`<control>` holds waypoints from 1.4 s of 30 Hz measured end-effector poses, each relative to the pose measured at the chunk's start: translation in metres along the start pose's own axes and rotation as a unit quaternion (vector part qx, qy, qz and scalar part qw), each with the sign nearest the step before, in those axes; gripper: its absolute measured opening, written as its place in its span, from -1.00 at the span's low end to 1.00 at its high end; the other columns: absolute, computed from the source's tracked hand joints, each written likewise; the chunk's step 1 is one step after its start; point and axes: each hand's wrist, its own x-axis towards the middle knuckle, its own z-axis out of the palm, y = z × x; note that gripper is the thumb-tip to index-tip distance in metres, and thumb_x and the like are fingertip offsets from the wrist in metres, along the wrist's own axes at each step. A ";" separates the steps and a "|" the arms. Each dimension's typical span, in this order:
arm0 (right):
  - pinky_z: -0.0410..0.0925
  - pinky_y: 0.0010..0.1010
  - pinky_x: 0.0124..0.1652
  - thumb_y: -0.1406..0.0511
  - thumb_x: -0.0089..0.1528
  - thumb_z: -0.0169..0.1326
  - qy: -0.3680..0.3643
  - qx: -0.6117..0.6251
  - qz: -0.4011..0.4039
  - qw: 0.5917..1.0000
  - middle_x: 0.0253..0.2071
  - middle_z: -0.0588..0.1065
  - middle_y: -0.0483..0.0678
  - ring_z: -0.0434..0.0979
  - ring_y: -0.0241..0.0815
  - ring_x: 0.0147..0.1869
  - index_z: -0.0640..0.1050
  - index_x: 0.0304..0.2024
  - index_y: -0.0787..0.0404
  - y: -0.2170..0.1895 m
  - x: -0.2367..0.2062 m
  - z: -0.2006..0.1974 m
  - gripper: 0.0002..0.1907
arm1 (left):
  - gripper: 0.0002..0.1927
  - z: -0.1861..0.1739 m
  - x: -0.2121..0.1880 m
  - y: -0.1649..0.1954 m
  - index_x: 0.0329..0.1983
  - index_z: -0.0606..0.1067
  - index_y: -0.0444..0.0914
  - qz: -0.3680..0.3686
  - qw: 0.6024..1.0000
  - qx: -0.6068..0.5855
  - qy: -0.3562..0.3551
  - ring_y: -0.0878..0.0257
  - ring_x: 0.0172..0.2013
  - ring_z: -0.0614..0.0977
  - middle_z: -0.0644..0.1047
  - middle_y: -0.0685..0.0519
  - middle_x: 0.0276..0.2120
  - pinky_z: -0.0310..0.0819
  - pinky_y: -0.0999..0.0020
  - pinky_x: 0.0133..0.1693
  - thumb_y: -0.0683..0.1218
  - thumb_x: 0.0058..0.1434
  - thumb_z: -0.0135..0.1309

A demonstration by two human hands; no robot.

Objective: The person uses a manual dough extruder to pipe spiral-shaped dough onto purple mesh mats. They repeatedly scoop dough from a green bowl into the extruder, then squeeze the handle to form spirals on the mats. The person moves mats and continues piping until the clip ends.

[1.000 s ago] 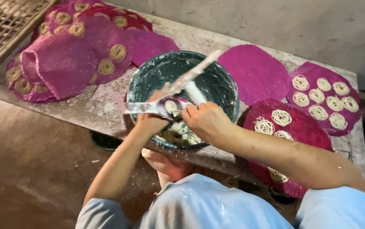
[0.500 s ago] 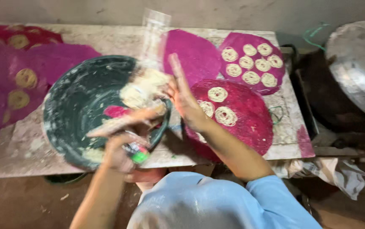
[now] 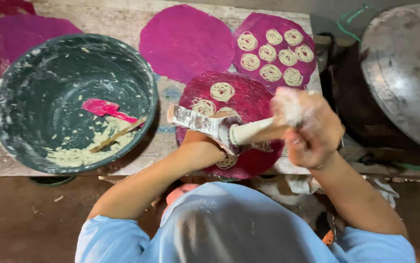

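From the head view, our only one, we see our right hand [image 3: 312,129] closed around the handle end of a dough-smeared press [image 3: 224,127], fingers wrapped tight, blurred as if mid-turn. Our left hand [image 3: 205,146] sits under the press's flat crosspiece, mostly hidden behind it; we judge that it grips the body, but how the fingers lie we cannot tell. The press hangs over the near magenta mat [image 3: 241,104], at its lower middle part.

On that near mat we count two pale noodle coils at the top and part of another showing at the lower edge beneath the press; most of the surface is bare. The far right mat [image 3: 273,27] carries seven coils and looks full. The middle mat [image 3: 185,44] just behind the near one is bare. At the left edge, more mats [image 3: 19,29] show a couple of coils, partly cut off by the frame.

The dark bowl [image 3: 5,97] stands to the left of the near mat, its rim touching or nearly touching it. Inside, a thin layer of pale dough [image 3: 88,146] lies along the bottom, with a pink spatula [image 3: 105,108] and a thin stick [image 3: 117,135] resting in it; little dough seems left.

So we judge one mat filled, one begun, one untouched, with the bowl close to spent. A big grey metal lid [image 3: 405,68] lies at the right, apart from the work
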 end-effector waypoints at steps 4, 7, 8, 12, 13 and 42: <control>0.43 -0.16 -0.10 0.25 0.40 0.13 -0.081 -0.121 -0.131 0.981 0.14 0.47 0.27 0.57 0.21 -0.01 0.38 0.29 0.02 -0.006 -0.010 -0.017 -0.59 | -0.53 0.034 0.017 -0.013 0.01 0.53 -0.16 -0.081 0.991 0.067 -0.086 0.16 -0.19 0.67 0.61 -0.01 -0.22 0.52 0.22 -0.17 -0.20 -0.04 0.25; 0.46 -0.13 -0.11 0.19 0.32 0.20 -0.138 -0.154 -0.052 0.977 0.12 0.51 0.21 0.56 0.19 -0.03 0.41 0.23 0.00 -0.011 -0.028 -0.020 -0.55 | -0.53 0.062 0.026 -0.035 0.08 0.50 -0.20 0.037 0.994 -0.066 -0.084 0.17 -0.07 0.66 0.61 -0.01 -0.09 0.55 0.25 -0.02 -0.16 0.05 0.26; 0.43 -0.10 -0.06 0.09 0.30 0.15 -0.158 -0.117 -0.015 0.980 0.15 0.48 0.23 0.54 0.21 0.01 0.38 0.26 0.06 -0.009 -0.035 -0.027 -0.48 | -0.53 0.071 0.029 -0.042 0.10 0.49 -0.22 0.076 0.987 -0.113 -0.080 0.17 -0.02 0.66 0.61 -0.02 -0.05 0.56 0.26 0.03 -0.14 0.09 0.27; 0.45 -0.10 -0.06 -0.02 0.28 0.01 -0.187 0.056 0.291 0.936 0.09 0.52 0.25 0.57 0.17 0.01 0.39 0.26 0.17 0.035 -0.058 -0.077 -0.38 | -0.52 0.087 0.054 -0.064 0.12 0.53 -0.26 0.111 0.989 -0.008 -0.093 0.14 0.05 0.65 0.62 -0.03 0.02 0.51 0.21 0.11 -0.15 0.12 0.32; 0.46 -0.10 -0.06 -0.05 0.27 -0.03 -0.252 0.116 0.425 0.862 0.07 0.53 0.25 0.58 0.15 0.01 0.39 0.26 0.20 0.053 -0.063 -0.098 -0.35 | -0.52 0.086 0.059 -0.067 0.14 0.53 -0.24 0.085 0.990 -0.037 -0.103 0.15 0.08 0.66 0.63 -0.03 0.05 0.53 0.22 0.16 -0.13 0.14 0.33; 0.40 -0.35 -0.33 -0.17 0.33 -0.35 -0.478 0.069 0.611 0.627 -0.53 0.54 -0.05 0.53 -0.21 -0.42 0.58 -0.41 0.28 0.058 -0.121 -0.096 -0.25 | -0.69 0.132 0.074 -0.141 -0.35 0.31 -0.10 0.080 0.561 -0.821 0.068 0.26 -0.31 0.43 0.33 0.15 -0.44 0.40 0.19 -0.01 0.16 0.42 -0.18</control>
